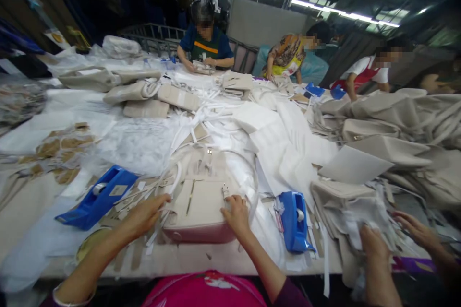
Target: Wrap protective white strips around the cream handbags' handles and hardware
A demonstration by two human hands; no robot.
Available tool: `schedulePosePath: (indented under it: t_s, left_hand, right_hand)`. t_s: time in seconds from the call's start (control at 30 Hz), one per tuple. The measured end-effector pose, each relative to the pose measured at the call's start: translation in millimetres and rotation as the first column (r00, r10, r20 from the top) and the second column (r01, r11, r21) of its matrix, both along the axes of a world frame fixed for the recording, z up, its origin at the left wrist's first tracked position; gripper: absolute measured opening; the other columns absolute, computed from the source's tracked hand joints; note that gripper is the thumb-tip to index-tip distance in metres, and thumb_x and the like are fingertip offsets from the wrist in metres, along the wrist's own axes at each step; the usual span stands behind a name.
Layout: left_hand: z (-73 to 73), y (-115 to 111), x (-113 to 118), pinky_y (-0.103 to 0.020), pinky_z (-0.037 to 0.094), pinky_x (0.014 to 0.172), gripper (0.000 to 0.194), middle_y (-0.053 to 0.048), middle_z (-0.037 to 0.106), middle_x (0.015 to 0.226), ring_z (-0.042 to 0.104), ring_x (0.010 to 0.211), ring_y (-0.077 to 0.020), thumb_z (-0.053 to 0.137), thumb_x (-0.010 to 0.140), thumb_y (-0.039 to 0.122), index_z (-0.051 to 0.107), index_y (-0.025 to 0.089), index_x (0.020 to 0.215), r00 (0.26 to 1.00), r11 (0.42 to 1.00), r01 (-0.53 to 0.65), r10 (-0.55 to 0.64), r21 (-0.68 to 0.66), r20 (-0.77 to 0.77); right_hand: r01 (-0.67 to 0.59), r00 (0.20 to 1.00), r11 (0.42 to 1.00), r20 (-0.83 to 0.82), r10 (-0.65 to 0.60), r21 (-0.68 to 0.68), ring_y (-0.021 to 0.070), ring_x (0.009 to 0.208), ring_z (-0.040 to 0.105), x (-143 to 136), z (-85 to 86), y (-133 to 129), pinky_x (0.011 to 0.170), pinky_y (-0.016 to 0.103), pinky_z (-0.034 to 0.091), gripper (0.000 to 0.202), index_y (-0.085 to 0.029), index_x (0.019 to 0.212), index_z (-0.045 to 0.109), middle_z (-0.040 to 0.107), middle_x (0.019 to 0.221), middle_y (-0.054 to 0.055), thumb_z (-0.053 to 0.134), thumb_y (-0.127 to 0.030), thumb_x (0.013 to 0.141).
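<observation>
A beige bag (205,196) with a gold zip on its front stands on the table right before me. Its base edge looks pinkish, and a small metal clasp shows near its top. At the bag's left side, my left hand (156,208) is closed, its fingers pinching the edge or a strap there. My right hand (236,213) grips the right side, fingers bent over the front beside a small buckle (225,192). Thin pale straps (254,172) loop around the bag. The undersides of both hands' fingers are partly hidden.
Blue tape dispensers stand left (104,196) and right (296,220) of the bag. White foam sheets (284,144) and beige bags (389,105) cover much of the table (201,261). A co-worker's hands (374,244) handle material at right; several people work across the table.
</observation>
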State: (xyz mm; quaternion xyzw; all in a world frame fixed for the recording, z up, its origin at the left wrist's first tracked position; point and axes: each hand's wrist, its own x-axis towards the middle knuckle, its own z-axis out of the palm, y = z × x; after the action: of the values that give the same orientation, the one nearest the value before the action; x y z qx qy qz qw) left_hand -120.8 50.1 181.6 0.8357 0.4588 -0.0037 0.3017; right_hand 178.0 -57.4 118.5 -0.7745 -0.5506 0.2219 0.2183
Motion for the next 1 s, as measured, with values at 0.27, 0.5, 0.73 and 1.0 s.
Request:
schedulePosePath:
  t_s: [0.27,0.5,0.73,1.0]
  left_hand:
    - [11.2,52,75,-0.050,0.032,0.096,0.027,-0.008,0.066,0.077,0.057,0.091,-0.0272,0.043,0.066,0.001,0.064,0.018,0.063,0.844,0.850,0.506,-0.454,0.144,-0.286]
    - [-33.4,53,123,-0.054,0.010,0.113,0.048,-0.015,0.055,0.131,0.039,0.132,-0.0285,0.043,0.065,-0.003,0.068,0.015,0.100,0.836,0.811,0.530,-0.452,0.247,-0.311]
    - [-49.2,-4,120,-0.053,0.018,0.113,0.085,-0.016,0.031,0.149,0.026,0.139,-0.0306,0.048,0.051,-0.002,0.049,0.020,0.133,0.850,0.902,0.423,-0.365,0.081,-0.379]
    - [-37.7,-35,95,-0.047,0.026,0.112,0.051,-0.016,0.040,0.144,0.034,0.135,-0.0303,0.038,0.078,0.008,0.055,0.015,0.126,0.971,0.995,0.093,-0.083,0.035,-0.226]
  right_hand:
    - [0.041,0.999,0.998,0.016,-0.041,0.048,0.0293,0.102,0.051,-6,-3.8,1,0.087,0.042,0.039,0.033,-0.023,0.102,0.065,0.061,0.107,0.008,0.054,-0.012,0.073]
    - [0.171,0.985,0.981,-0.030,-0.169,0.089,0.0296,0.102,0.052,-8,-11.1,6,0.088,0.043,0.040,0.035,-0.024,0.095,0.066,0.062,0.103,0.006,0.058,-0.009,0.064]
    - [0.175,0.984,0.957,-0.086,-0.159,0.233,0.0262,0.093,0.055,-11,-16.2,-6,0.082,0.038,0.043,0.030,-0.023,0.092,0.062,0.062,0.095,0.005,0.054,-0.009,0.066]
    - [0.125,0.765,0.976,-0.644,0.020,0.179,0.0199,0.062,0.053,-19,28.2,10,0.058,0.032,0.043,0.031,-0.021,0.064,0.055,0.054,0.063,0.003,0.058,-0.050,0.075]
